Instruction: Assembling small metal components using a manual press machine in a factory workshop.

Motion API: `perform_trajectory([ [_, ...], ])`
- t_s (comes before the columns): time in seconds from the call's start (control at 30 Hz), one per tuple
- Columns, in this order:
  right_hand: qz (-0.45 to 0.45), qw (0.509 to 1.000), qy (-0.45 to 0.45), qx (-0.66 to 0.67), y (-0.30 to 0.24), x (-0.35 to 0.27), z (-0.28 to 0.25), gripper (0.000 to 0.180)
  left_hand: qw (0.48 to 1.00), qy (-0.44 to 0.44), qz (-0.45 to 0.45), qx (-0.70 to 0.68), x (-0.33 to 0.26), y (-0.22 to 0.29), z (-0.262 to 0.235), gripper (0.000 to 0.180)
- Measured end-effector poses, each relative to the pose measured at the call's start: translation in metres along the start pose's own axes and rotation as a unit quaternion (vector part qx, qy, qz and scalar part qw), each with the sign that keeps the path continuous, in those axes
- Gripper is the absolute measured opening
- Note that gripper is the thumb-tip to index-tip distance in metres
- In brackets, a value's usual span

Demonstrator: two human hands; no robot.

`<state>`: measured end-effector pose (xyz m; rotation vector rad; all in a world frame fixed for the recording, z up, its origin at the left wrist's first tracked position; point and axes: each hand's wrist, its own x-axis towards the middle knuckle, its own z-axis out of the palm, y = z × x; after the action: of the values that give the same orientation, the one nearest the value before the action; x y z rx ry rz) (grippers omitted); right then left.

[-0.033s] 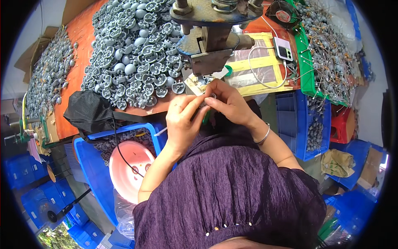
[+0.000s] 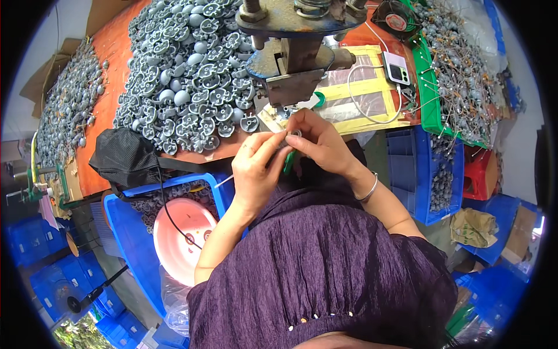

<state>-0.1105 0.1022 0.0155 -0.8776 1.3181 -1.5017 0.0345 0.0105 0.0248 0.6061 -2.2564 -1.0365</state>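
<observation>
Grey round castings (image 2: pixel 192 87) lay heaped across the orange bench (image 2: pixel 110 87) at the left, with a black cloth bag (image 2: pixel 125 157) slumped at its near edge and a blue crate (image 2: pixel 131 232) holding a pink fan (image 2: pixel 183 235) below. Toward the middle, the left hand (image 2: pixel 256 168) was raised just in front of the press (image 2: pixel 293 52), its thumb and forefinger nearly closed on a small grey piece (image 2: pixel 289 138). The right hand (image 2: pixel 319 142) met it from the other side, fingertips pinched almost shut on the same piece, so both hands touched it at once; a bangle (image 2: pixel 367 189) sat on that wrist. How the piece was turned could not be made out, since the fingers hid most of it. By the look of it, the step in hand was fitting or aligning the small piece between the fingers just beneath the press. The next move would call for a steady two-handed grip and fine placement. Further right lay a yellow-taped mat (image 2: pixel 366 93), a white cable (image 2: pixel 372 110), and a green tray (image 2: pixel 433 87) of wired parts.
</observation>
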Motion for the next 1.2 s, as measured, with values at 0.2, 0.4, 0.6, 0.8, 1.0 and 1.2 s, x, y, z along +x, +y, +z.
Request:
perform_trajectory([
  [0.2, -0.092, 0.951, 0.171, -0.241, 0.010, 0.011, 0.001, 0.011, 0.996, 0.047, -0.068, 0.016, 0.025, -0.016, 0.011, 0.021],
  [0.4, -0.155, 0.840, 0.177, -0.488, 0.009, 0.012, 0.001, 0.010, 0.997, 0.052, -0.058, 0.013, 0.033, -0.024, 0.023, 0.019],
  [0.6, -0.125, 0.862, 0.144, -0.469, -0.004, 0.013, -0.009, 0.011, 0.998, 0.027, -0.042, 0.046, 0.037, -0.024, 0.014, 0.017],
  [0.8, -0.169, 0.921, 0.238, -0.258, -0.052, 0.062, -0.083, 0.027, 0.996, 0.070, -0.019, 0.053, 0.036, -0.019, 0.022, 0.014],
  [1.0, -0.302, 0.944, 0.130, -0.035, -0.120, 0.116, -0.057, 0.034, 0.995, 0.066, -0.013, 0.069, 0.035, -0.021, 0.021, 0.012],
  [1.2, -0.543, 0.799, 0.199, -0.168, -0.073, -0.003, -0.012, 0.036, 0.997, 0.059, 0.006, 0.054, 0.035, -0.019, 0.023, 0.016],
])
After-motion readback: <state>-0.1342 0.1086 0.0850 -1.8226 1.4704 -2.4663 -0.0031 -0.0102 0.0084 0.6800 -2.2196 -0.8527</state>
